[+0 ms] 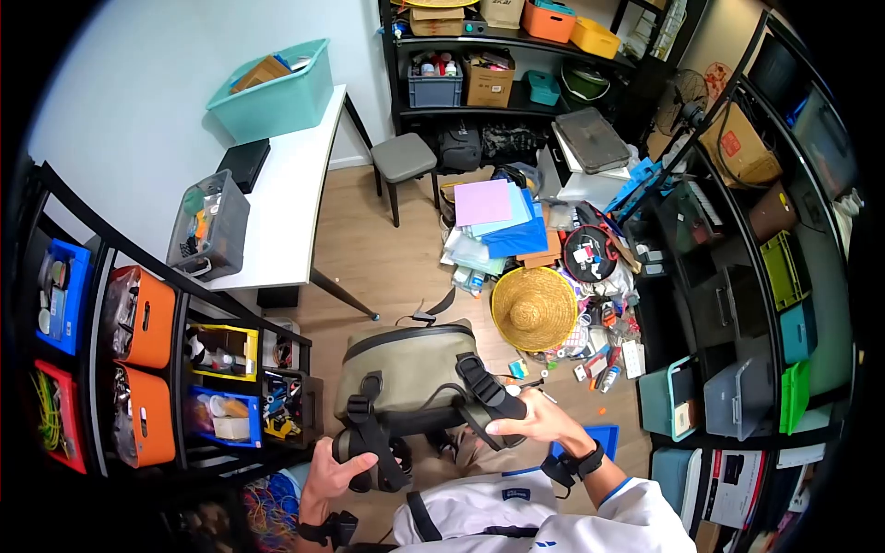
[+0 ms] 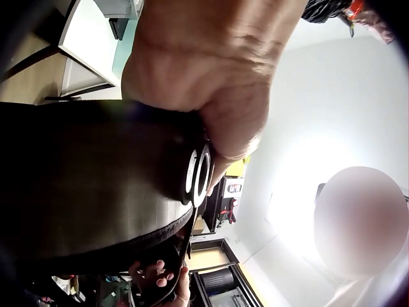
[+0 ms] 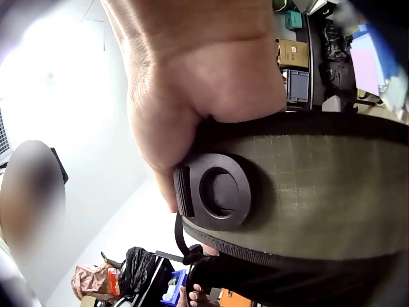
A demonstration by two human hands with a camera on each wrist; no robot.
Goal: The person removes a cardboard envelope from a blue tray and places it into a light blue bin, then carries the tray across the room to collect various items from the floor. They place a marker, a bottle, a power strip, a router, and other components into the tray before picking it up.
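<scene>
An olive-green backpack (image 1: 406, 369) with black trim hangs in front of the person, its black shoulder straps toward the body. The left hand (image 1: 339, 472) grips the strap on the left, thumb over it. On the other side the right hand (image 1: 544, 419) holds the right strap (image 1: 481, 380), its fingers curled round it. In the left wrist view the left hand (image 2: 204, 70) lies against the dark strap fabric, beside a ring-shaped buckle (image 2: 200, 176). The right wrist view shows the right hand (image 3: 198, 83) over the olive padding, next to a round black buckle (image 3: 220, 192).
A straw hat (image 1: 535, 310), folders (image 1: 516, 226) and many small items lie on the floor ahead to the right. A white table (image 1: 286, 184) and a grey stool (image 1: 403, 158) stand ahead to the left. Shelves with bins (image 1: 145, 318) line both sides.
</scene>
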